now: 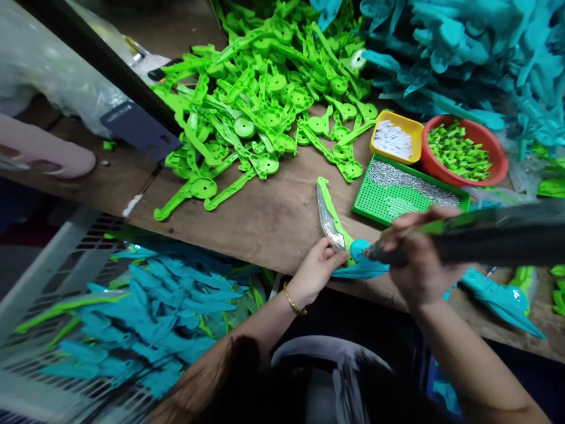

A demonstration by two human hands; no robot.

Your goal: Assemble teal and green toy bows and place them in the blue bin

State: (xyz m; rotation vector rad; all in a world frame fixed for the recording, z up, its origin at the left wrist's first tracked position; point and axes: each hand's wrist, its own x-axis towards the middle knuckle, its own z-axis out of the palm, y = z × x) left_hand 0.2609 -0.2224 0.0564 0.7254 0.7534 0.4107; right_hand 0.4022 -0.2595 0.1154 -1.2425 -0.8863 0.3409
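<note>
In front of me on the table edge lies a plastic assembly (336,212) with a green arm, a clear part along it and a blue section with a round end. My left hand (318,268), a gold bangle at its wrist, pinches this piece near the joint of green and blue. A dark electric screwdriver (494,235) is gripped in my right hand (424,268). Its tip meets the blue round end. The fingers partly cover the tool's front, and motion blurs its body.
A green tray (382,197) of small metal screws, a yellow bin (397,154) of white pieces and a red bowl (498,168) of green clips stand beyond. Green parts (265,106) and blue parts (463,47) are heaped behind. A white crate (26,353) of assemblies sits lower left.
</note>
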